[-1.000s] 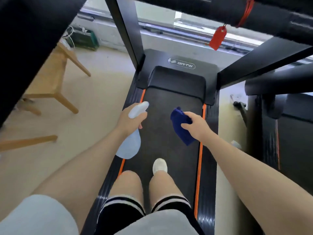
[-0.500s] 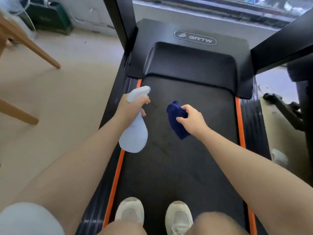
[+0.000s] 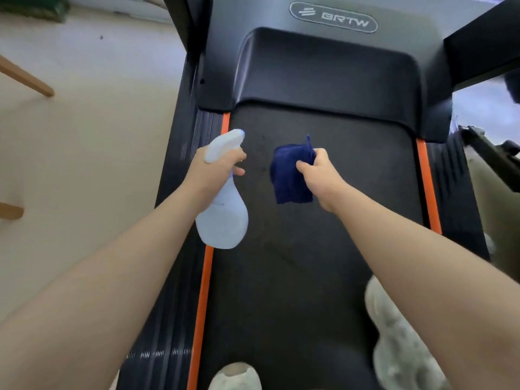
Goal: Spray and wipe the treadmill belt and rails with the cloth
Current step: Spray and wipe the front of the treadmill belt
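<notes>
Spray bottle and cloth held over the forward part of the treadmill belt.

The left hand point(image 3: 215, 171) grips the neck of the pale spray bottle point(image 3: 223, 220); its nozzle points forward toward the motor cover point(image 3: 323, 77). The right hand point(image 3: 318, 171) pinches the blue cloth point(image 3: 289, 175), which hangs bunched above the belt point(image 3: 295, 263). The belt's long axis runs away from the person, between the orange-edged left rail point(image 3: 180, 220) and right rail point(image 3: 455, 192). The bottle hangs over the belt's left edge, beside the left rail. Spraying the belt ahead appears to be the pending step.
</notes>
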`<state>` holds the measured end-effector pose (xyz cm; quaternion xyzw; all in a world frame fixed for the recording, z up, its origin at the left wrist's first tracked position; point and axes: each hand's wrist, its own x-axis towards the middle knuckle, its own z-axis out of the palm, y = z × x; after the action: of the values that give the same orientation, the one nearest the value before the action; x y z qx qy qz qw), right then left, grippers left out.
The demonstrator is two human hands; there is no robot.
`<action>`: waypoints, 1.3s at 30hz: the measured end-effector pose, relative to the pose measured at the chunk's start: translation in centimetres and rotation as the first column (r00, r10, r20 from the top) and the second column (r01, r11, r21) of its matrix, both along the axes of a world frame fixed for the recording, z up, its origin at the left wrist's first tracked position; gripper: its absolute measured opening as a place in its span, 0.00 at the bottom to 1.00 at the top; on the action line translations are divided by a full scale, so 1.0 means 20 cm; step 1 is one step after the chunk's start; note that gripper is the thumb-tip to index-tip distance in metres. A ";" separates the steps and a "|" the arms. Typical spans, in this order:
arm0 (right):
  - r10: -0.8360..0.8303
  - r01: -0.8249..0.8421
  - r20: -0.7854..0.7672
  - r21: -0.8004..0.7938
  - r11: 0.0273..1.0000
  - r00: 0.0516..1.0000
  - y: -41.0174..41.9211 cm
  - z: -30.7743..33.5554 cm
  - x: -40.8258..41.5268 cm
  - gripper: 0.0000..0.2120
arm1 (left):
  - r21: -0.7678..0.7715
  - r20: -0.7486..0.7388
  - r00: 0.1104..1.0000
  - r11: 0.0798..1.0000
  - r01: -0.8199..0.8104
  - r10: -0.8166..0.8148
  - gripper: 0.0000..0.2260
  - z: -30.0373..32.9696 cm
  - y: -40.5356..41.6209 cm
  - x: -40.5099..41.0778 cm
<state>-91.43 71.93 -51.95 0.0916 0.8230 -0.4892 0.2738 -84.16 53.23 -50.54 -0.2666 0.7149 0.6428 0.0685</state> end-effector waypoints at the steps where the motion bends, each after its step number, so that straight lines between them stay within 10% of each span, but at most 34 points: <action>1: -0.074 0.077 0.039 -0.085 0.993 0.997 0.00 -0.03 -0.05 0.15 | 0.027 0.002 1.000 1.000 0.013 -0.013 0.13 -0.01 0.00 -0.03; 5: -0.184 0.254 0.229 -0.334 0.908 0.956 0.05 -0.14 -0.28 0.14 | 0.064 -0.025 0.999 0.997 0.047 -0.046 0.08 -0.12 0.02 -0.17; 12: 0.053 -0.058 -0.046 -0.129 0.990 0.998 0.16 -0.35 -0.67 0.08 | -0.277 0.070 0.993 0.958 -0.074 0.097 0.08 -0.34 0.26 -0.48; 23: -0.083 0.266 0.383 -0.456 0.849 0.920 0.13 -0.29 -1.08 0.05 | -0.397 0.212 0.935 0.899 -0.183 0.284 0.06 -0.31 0.38 -0.68; 30: 0.235 -0.151 0.167 -0.404 0.902 0.957 0.26 -0.37 -1.20 0.18 | -0.508 0.113 0.899 0.802 -0.314 0.423 0.04 -0.34 0.53 -0.65; 39: 0.345 -0.349 -0.119 -0.007 0.937 0.931 0.41 -0.35 -1.27 0.24 | -0.219 0.322 0.914 0.959 -0.182 0.247 0.09 -0.38 0.79 -0.72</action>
<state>-116.85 80.05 -58.89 -0.0876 0.8339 -0.4490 0.3089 -98.66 68.99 -58.12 -0.4575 0.7145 0.5204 0.0969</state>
